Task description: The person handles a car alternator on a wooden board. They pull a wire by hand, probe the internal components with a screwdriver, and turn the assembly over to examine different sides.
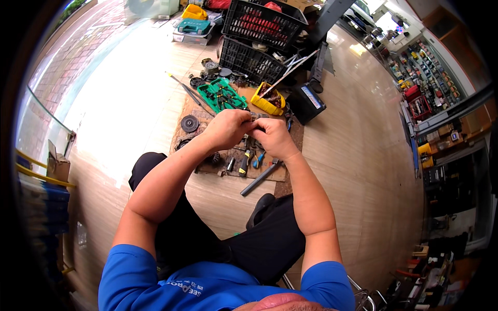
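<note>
My left hand and my right hand meet in front of me, above a worn brown mat. The fingers of both are closed, pinched together around something small that I cannot make out. Just beyond them lies an opened green tool case with dark tools in it. A round black pulley-like wheel sits to the left. Blue-handled pliers, a yellow-and-black hand tool, a short metal cylinder and a grey bar-like handle lie on the near side of the mat.
Past the mat stand a yellow bin of small parts, a black box-shaped battery and stacked black crates. A teal case rests further left. Shelves line the right side. Tiled floor surrounds the mat.
</note>
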The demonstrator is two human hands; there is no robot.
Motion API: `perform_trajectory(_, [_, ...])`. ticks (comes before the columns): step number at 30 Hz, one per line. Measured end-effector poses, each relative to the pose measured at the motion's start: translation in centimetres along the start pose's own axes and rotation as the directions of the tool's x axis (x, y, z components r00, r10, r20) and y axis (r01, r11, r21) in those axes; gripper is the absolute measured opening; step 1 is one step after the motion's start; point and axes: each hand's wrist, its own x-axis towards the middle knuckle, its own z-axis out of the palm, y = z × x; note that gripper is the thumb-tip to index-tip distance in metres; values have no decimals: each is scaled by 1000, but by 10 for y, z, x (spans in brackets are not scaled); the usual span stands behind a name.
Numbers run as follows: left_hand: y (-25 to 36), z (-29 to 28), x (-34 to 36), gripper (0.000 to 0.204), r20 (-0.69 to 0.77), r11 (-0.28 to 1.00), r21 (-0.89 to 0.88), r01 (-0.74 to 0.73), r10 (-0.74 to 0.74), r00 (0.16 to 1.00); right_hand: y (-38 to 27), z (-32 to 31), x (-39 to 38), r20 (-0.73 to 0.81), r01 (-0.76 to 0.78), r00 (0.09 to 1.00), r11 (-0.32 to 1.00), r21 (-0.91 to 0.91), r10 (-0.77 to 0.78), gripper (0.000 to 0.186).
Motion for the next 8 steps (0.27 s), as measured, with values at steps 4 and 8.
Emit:
perform_trajectory(4, [-6, -6, 2, 20, 81, 996, -43, -82, 86, 993, 3, -4, 1, 113, -64, 992, 991, 121, 51, 13])
perform_trajectory(8, [-2, -16, 3, 21, 173, 990, -137, -9, 33, 984, 4, -6, 1, 177, -133, 980, 959, 252, 89, 12])
